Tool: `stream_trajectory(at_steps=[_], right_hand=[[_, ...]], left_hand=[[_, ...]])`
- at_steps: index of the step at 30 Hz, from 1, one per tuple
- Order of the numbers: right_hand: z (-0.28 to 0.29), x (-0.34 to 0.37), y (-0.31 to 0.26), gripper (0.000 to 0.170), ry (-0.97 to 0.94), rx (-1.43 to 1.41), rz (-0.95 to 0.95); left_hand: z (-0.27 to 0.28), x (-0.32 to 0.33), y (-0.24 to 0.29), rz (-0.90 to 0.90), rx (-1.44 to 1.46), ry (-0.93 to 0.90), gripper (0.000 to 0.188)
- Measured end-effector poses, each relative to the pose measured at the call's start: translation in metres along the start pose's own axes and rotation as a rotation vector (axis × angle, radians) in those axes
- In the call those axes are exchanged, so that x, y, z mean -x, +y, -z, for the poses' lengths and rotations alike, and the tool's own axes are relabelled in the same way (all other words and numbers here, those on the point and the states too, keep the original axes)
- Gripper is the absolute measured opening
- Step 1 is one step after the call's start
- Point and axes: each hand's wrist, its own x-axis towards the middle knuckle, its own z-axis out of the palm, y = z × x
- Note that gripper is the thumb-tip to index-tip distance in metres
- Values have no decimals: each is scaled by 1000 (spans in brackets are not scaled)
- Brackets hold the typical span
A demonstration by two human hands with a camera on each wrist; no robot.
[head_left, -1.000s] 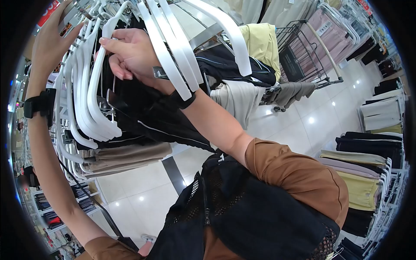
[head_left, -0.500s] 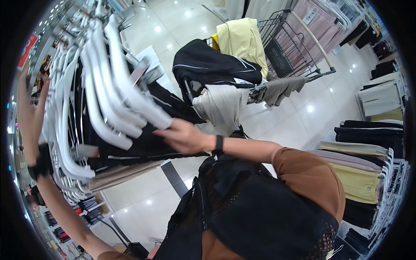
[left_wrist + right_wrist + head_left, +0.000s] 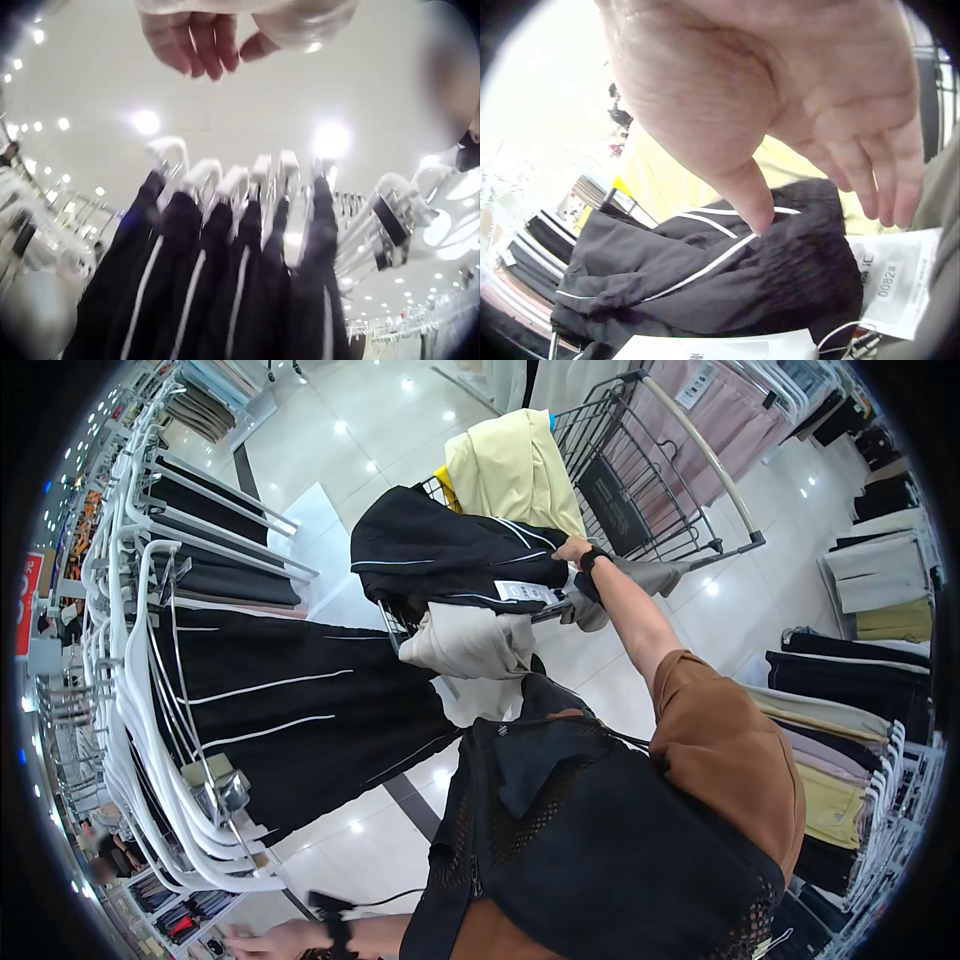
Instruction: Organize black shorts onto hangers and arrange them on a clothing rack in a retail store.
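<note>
Black white-piped trousers (image 3: 667,262) lie beneath the right hand (image 3: 780,90), its thumb and fingers spread; likely light, soft, slippery, best gathered by the waistband (image 3: 810,251). The left hand (image 3: 280,938) is empty, fingers loose.

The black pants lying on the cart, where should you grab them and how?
Probably pinch the gathered end of the black pants, coming from above on the side of the cart handle, near the right hand. That end is bunched and uncovered on top, so fingers have folds to catch.
</note>
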Motion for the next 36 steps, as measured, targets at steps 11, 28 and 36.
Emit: stream_trajectory(at_steps=[11,28,36], right_hand=[[-11,7,-53,55,80,-400,242],[63,330,-113,57,143,-398,1634],[12,292,-63,52,-163,-577,1177]], left_hand=[[8,223,90,358,233,-574,26],[-85,236,245,-249,748,-1205,32],[-37,198,250,-148,660,-735,16]])
